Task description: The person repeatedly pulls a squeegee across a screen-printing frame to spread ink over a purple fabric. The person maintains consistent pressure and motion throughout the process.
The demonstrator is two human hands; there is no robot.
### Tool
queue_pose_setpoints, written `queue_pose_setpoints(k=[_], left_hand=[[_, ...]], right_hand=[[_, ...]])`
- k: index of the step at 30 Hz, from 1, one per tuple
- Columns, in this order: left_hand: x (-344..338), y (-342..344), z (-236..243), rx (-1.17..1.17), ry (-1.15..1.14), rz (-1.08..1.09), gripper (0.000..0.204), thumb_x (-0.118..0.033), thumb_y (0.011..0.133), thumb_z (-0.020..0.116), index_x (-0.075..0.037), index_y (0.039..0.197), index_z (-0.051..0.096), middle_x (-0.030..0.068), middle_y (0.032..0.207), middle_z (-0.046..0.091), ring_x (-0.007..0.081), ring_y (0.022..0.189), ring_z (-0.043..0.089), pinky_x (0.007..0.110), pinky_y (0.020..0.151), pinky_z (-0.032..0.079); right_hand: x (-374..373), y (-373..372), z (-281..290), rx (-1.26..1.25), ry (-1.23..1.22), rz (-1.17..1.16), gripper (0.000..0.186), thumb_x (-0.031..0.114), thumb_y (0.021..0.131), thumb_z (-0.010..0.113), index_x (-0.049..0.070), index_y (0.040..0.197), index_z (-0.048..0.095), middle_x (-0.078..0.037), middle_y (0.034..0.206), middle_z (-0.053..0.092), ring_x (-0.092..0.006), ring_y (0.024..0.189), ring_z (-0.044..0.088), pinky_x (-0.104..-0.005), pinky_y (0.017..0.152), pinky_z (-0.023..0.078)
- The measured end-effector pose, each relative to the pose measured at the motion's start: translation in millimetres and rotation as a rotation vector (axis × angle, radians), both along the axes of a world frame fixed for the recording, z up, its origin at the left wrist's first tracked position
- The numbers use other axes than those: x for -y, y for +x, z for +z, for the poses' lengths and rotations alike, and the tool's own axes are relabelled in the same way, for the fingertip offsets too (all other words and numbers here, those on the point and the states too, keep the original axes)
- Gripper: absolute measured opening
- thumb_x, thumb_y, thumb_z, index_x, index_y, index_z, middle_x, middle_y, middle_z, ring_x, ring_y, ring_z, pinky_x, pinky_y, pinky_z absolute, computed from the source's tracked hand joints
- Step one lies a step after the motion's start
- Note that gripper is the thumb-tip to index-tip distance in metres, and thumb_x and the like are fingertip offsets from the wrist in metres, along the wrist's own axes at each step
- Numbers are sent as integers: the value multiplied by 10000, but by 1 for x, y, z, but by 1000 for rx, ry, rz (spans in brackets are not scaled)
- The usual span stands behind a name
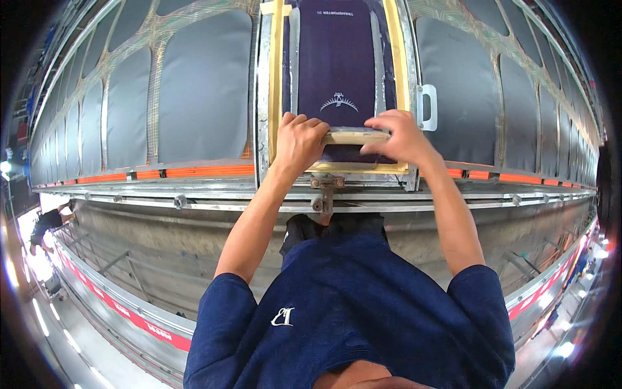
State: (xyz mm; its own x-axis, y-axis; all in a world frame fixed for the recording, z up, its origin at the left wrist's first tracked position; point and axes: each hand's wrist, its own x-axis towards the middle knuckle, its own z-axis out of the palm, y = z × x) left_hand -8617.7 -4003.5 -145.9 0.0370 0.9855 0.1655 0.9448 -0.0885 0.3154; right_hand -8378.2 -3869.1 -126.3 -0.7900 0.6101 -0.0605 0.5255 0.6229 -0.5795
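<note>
A squeegee with a pale wooden handle [353,138] lies crosswise over the near part of a printing screen [337,71]. The screen's mesh is dark purple, with a pale design, and yellow tape lines its metal frame. My left hand [301,139] is closed round the squeegee's left end. At the other end is my right hand [403,137], its fingers and thumb spread apart above and below the handle; it is slightly blurred. The squeegee's blade edge is hidden from this view.
Grey fabric panels [204,91] lie along the long table on both sides of the screen. A white handle [427,107] juts from the frame's right side. A metal rail [227,201] with a bracket [327,188] runs along the near edge. Another person [48,223] is at far left.
</note>
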Motion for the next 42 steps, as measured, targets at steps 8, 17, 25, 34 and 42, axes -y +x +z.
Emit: queue_pose_setpoints(k=[8, 17, 25, 34, 42], left_hand=[[6, 1, -4, -2, -6, -31, 190, -109, 725, 755, -141, 909, 723, -1, 949, 736, 208, 907, 663, 381, 857, 445], [44, -46, 23, 87, 35, 43, 248, -139, 725, 754, -163, 971, 737, -34, 953, 726, 180, 895, 643, 361, 865, 448], [151, -218, 45, -55, 97, 123, 317, -84, 656, 779, -149, 964, 745, -38, 1006, 758, 174, 865, 671, 371, 844, 464], [231, -293, 0, -121, 123, 73, 279, -103, 706, 731, -154, 978, 698, -44, 1011, 729, 175, 823, 617, 370, 810, 447], [138, -342, -14, -86, 213, -7, 197, -43, 742, 662, -141, 911, 639, -33, 949, 687, 195, 792, 590, 380, 761, 412]], right_hand=[[-109, 49, -79, -41, 78, -929, 373, 397, 954, 672, 39, 1054, 701, -191, 1016, 729, -383, 951, 684, -451, 839, 514], [-84, 6, -14, -282, 51, -865, 314, 318, 965, 706, 18, 886, 657, -74, 693, 625, -147, 686, 565, -364, 646, 451], [24, -216, -66, -513, -64, -840, 267, 273, 947, 712, 17, 891, 658, -95, 744, 681, -150, 685, 618, -346, 674, 486], [51, -296, -72, -405, -39, -889, 247, 260, 945, 710, 18, 928, 661, -100, 798, 724, -170, 744, 682, -340, 722, 513], [48, -300, -86, -186, 24, -891, 272, 342, 943, 668, 72, 965, 685, -198, 847, 720, -432, 838, 703, -490, 757, 524]])
